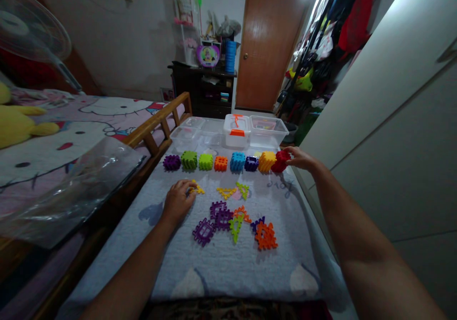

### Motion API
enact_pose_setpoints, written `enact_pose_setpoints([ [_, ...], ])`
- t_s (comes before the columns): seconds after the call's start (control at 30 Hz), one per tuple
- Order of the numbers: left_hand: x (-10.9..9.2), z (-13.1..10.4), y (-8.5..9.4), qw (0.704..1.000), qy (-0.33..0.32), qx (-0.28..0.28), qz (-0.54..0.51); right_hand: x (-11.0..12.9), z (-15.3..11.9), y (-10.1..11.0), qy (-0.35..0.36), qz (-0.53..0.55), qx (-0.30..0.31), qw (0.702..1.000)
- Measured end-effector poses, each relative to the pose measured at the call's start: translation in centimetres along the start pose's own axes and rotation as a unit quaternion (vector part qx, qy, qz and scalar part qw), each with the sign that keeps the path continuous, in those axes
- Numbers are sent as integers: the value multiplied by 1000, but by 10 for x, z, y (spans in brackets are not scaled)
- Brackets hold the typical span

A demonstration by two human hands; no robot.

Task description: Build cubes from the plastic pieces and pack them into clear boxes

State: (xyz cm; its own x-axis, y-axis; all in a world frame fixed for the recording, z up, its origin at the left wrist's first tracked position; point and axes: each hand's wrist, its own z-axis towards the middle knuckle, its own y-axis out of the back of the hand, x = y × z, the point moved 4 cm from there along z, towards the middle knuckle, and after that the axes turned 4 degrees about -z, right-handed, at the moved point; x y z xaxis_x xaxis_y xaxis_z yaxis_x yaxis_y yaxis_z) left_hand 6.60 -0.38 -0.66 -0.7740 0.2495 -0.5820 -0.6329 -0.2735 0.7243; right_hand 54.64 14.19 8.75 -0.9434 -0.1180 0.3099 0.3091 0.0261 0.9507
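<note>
The bare left forearm [130, 270] enters from the near left and slants far and to the right, ending in the bare left hand [177, 199]. That hand lies low, back upward, its fingers bent and close together, the fingertips pointing right; how firmly they press cannot be told. The bare right arm [360, 234] comes in from the near right corner and reaches far and to the left, its forearm narrowing to a slim wrist [314, 164]. The bare right hand [299, 158] is farther out than the left, fingers extended leftward and partly curled, their tips partly hidden. The two hands are well apart.
</note>
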Motion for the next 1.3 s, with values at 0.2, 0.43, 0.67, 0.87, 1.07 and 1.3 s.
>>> enact_pose_setpoints([
  [0.2, -5, 1, 3, 1000, 6, 2, -6, 25, -34, 22, 38, 10, -109, 993],
  [0.43, -11, 0, 5, 1000, 13, 13, -6, 103, -110, -47, 134, 144, 12, 980],
  [0.67, -13, -1, 6, 1000, 12, 14, -25, 153, -124, -112, 186, 83, 32, 979],
  [0.87, -9, 0, 5, 999, 24, 9, -22, 146, -121, -121, 179, 112, -24, 977],
  [1.07, -10, -1, 1, 999, 26, 22, 2, 135, -123, -127, 201, 169, -38, 964],
  [1.3, -15, -1, 4, 999, 21, 31, 5, 130, -123, -129, 199, 195, -40, 959],
])
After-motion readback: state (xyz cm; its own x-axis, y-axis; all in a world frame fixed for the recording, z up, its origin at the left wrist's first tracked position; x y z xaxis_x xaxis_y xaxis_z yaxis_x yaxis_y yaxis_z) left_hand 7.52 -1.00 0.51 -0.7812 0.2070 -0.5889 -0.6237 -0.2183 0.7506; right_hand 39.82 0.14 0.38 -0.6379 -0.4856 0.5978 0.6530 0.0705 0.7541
